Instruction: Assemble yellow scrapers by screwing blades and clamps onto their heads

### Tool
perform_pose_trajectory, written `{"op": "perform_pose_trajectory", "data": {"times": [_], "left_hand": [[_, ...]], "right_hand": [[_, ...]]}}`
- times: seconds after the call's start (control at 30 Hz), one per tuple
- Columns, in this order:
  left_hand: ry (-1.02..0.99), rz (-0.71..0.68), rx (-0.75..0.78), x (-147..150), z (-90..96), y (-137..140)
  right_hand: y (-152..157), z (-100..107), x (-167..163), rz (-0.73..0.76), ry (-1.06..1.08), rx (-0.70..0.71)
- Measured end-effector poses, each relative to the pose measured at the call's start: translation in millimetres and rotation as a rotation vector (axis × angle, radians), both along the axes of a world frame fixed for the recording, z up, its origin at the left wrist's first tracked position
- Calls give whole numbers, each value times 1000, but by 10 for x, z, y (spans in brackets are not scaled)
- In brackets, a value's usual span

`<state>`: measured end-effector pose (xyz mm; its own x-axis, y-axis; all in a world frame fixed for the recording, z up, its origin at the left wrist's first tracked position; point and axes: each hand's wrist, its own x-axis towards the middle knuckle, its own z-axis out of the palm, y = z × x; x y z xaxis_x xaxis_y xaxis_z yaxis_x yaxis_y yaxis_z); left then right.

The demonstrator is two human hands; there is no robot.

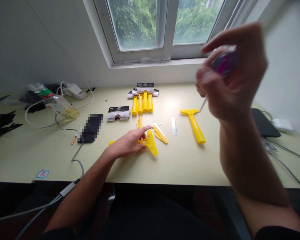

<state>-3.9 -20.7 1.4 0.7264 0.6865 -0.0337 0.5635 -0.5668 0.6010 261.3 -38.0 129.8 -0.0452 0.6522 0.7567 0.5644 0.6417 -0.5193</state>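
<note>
Head view: left hand (128, 144) presses yellow scraper (150, 144); right hand (231, 75) grips screwdriver (223, 63).

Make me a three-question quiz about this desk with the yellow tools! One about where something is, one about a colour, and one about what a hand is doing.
1. Where does the left hand rest?
A. on the yellow scraper part on the desk
B. on the window sill
C. on the black pad at the right

2. What colour is the handle of the screwdriver in the right hand?
A. green
B. purple
C. orange

3. How is the right hand?
A. flat on the desk
B. open and holding nothing
C. raised above the desk, closed around the screwdriver

Answers:
1. A, its fingers lie on the yellow piece near the desk's middle.
2. B, purple shows between the blurred fingers.
3. C, the hand is up in front of the window, gripping the tool.
</note>
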Motion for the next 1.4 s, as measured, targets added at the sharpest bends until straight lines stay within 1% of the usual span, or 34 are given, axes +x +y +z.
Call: {"op": "perform_pose_trajectory", "data": {"times": [0.03, 0.07, 0.13, 0.17, 0.2, 0.27, 0.4, 0.5, 0.63, 0.7, 0.8, 0.87, 1.13, 1.3, 1.4], "left_hand": [[-31, 7, 17, 1, 37, 14], [-61, 16, 37, 6, 79, 28], [-111, 39, 75, 28, 165, 56], [-131, 52, 90, 46, 202, 73], [-151, 67, 104, 68, 230, 92], [-188, 92, 125, 121, 259, 135], [-241, 120, 143, 229, 224, 194], [-262, 138, 157, 285, 164, 196], [-293, 153, 171, 322, 90, 188], [-307, 165, 187, 331, 62, 189], [-323, 174, 197, 336, 36, 186], [-335, 177, 200, 337, 27, 181], [-332, 179, 246, 354, 20, 154], [-324, 177, 293, 346, 14, 152], [-327, 189, 323, 355, 5, 141]], "right_hand": [[5, 0, -17, 3, -132, -67], [30, -12, -36, 11, -275, -169], [133, -77, -83, 68, -519, -458], [199, -127, -112, 100, -599, -583], [266, -184, -143, 130, -652, -678], [379, -297, -206, 160, -710, -766], [479, -446, -287, 164, -674, -776], [511, -500, -297, 162, -649, -783], [561, -558, -289, 223, -580, -811], [576, -579, -285, 248, -512, -871], [579, -591, -276, 278, -424, -1010], [576, -590, -269, 291, -395, -1057], [586, -591, -262, 318, -384, -1064], [610, -626, -253, 343, -310, -1090], [624, -644, -250, 339, -262, -1084]]}}
